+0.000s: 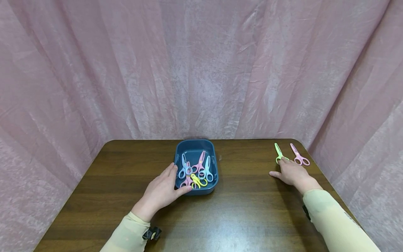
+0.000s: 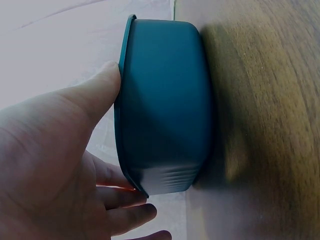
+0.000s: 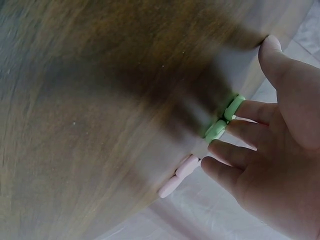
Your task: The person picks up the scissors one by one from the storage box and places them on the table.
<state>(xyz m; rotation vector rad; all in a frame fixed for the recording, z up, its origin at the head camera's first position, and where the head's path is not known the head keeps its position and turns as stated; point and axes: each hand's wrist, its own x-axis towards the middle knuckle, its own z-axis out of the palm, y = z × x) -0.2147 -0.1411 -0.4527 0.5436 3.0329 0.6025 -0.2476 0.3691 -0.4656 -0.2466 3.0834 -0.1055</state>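
A dark blue rectangular bin (image 1: 196,192) holds several small scissors in blue, pink and yellow. My left hand (image 1: 161,190) rests at the bin's near left corner, thumb on the front rim and the other fingers along the left side. In the left wrist view, the thumb touches the bin (image 2: 165,100) at its rim, with the fingers extended. Far to the right, my right hand (image 1: 292,173) is spread over the handles of green scissors (image 1: 277,149). Its fingertips meet or nearly meet the green handles (image 3: 216,130) in the right wrist view. Pink scissors (image 1: 299,155) lie just right of them.
The brown wooden table (image 1: 245,196) has rounded far corners. Pink velvet curtains (image 1: 201,70) hang behind it and along its right side. Both scissors on the right lie near the table's far right corner.
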